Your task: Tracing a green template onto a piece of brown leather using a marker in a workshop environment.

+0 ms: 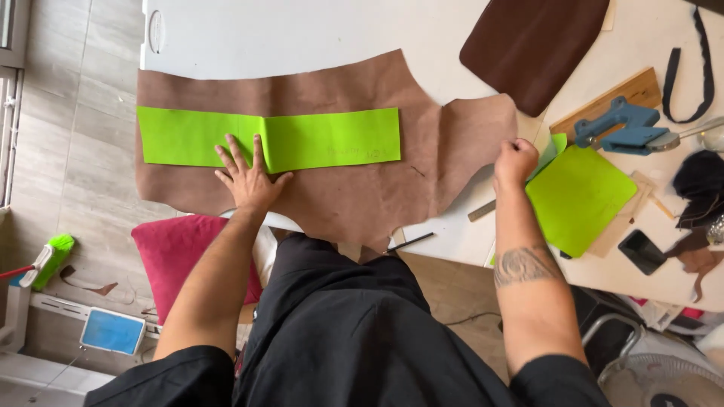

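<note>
White bench (302,30) over grey tiled floor (83,151). Left hand (245,177) flat, fingers spread, on green paper (332,139) atop brown leather (354,188). Right hand (515,160), at 3 o'clock, clenched at leather's edge.

A white table (317,30) stood in daylight over a grey tiled floor (75,151); a pink cushioned seat (177,252) sat below it.

I see a white table (302,30) carrying the work. Lying directly on it: a tan leather hide (354,188) spread flat, its near edge overhanging; a dark brown leather piece (528,45) beyond it; a wooden board (626,94); a black strap (697,75); a metal ruler (480,211).
</note>
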